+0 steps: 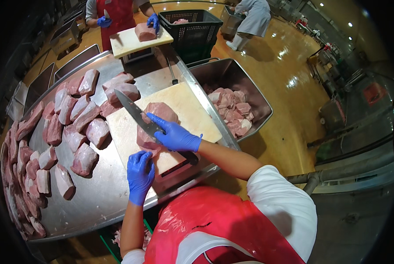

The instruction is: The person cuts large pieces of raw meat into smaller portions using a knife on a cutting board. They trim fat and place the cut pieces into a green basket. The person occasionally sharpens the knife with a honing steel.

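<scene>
A thick block of raw pink meat [163, 112] lies on a pale cutting board [199, 108] in front of me. My right hand [177, 136], in a blue glove, is closed around a knife [135, 110]; its handle is hidden in my grip. The wide blade slants across the meat's left side, its tip toward the far left, and one finger stretches along it. At the near end of the meat, my blue-gloved left hand [140, 175] has its fingers pinched on a thin flap of meat [154, 151], partly covered by the glove.
Several meat pieces [85, 160] cover the left of the steel table [104, 185]. A metal bin [260, 101] with cut meat stands right of the table. Across it, a person in a red apron holds meat on another board [120, 42]. Behind are a black crate [192, 37] and another person [252, 20].
</scene>
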A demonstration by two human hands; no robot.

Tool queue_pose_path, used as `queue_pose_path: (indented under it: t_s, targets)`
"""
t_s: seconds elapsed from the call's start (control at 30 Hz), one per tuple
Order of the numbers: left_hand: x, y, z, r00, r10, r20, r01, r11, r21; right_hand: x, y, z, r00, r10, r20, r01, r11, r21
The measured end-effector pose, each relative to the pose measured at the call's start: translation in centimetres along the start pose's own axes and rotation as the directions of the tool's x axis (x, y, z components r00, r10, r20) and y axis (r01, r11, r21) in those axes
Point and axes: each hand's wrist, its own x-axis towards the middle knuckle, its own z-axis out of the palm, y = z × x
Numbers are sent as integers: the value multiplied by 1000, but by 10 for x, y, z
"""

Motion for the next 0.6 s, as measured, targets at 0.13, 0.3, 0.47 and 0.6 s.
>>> queue_pose_path:
  t_s: [0.13,0.3,0.47,0.6]
  targets:
    - [29,6,-9,987,79,-137,-82,997,-11,-8,-13,-10,969,240,59,-244,967,72]
    - [55,6,-7,980,121,160,-142,982,123,-20,-12,-27,964,263,-47,-228,900,370]
    - [22,6,-6,986,129,103,-139,986,92,-40,-3,-46,932,354,-74,-313,891,328]
    - [13,4,-4,994,50,102,-55,997,51,-48,0,-49,965,253,-66,-209,900,383]
